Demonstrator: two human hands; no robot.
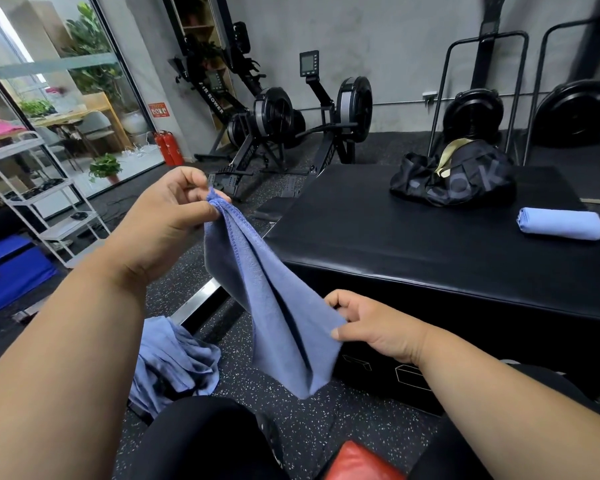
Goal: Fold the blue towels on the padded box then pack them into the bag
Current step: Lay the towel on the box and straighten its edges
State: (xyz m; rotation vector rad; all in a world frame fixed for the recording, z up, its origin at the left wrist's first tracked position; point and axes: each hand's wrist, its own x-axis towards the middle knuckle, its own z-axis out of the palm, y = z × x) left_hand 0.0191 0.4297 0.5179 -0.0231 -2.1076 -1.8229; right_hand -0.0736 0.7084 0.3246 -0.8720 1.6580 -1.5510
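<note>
Your left hand (174, 206) pinches the blue towel (278, 306) by its top corner, your right hand (371, 323) pinches its lower edge; it hangs just left of the padded box (413, 237), right hand nearer

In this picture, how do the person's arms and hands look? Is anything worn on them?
Both forearms are bare from the frame edge to the wrist: no sleeves show. The left hand and the right hand wear no gloves, and no rings, watch or bracelet are visible. Fingernails are short and unpainted.

Padded box (378, 233) bears bag (454, 180), seemingly rolled towel (561, 224).
</note>
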